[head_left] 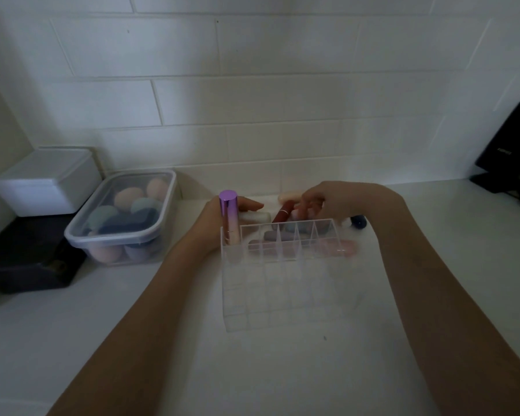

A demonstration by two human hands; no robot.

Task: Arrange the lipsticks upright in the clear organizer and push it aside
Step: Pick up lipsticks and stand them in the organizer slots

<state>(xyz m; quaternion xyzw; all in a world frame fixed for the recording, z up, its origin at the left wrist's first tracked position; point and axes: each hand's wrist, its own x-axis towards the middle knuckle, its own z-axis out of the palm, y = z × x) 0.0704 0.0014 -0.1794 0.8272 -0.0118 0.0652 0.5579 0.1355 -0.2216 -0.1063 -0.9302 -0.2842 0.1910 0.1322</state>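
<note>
A clear organizer (282, 283) with several small compartments stands on the white counter in front of me. One purple-pink lipstick (229, 217) stands upright in its back left compartment. My left hand (222, 214) rests behind that lipstick, fingers extended towards a pale tube (257, 217). My right hand (327, 202) reaches over the back of the organizer with its fingers closed on a dark red lipstick (282, 212), which is tilted. Several more lipsticks lie behind the organizer, seen through its walls, and a pink one (339, 248) lies at its right.
A clear lidded tub (123, 217) of makeup sponges stands at the left, beside a white box (48, 181) on a dark box (27, 256). A dark blue round thing (359, 221) lies right of my right hand. A black case (508, 151) leans at the far right wall.
</note>
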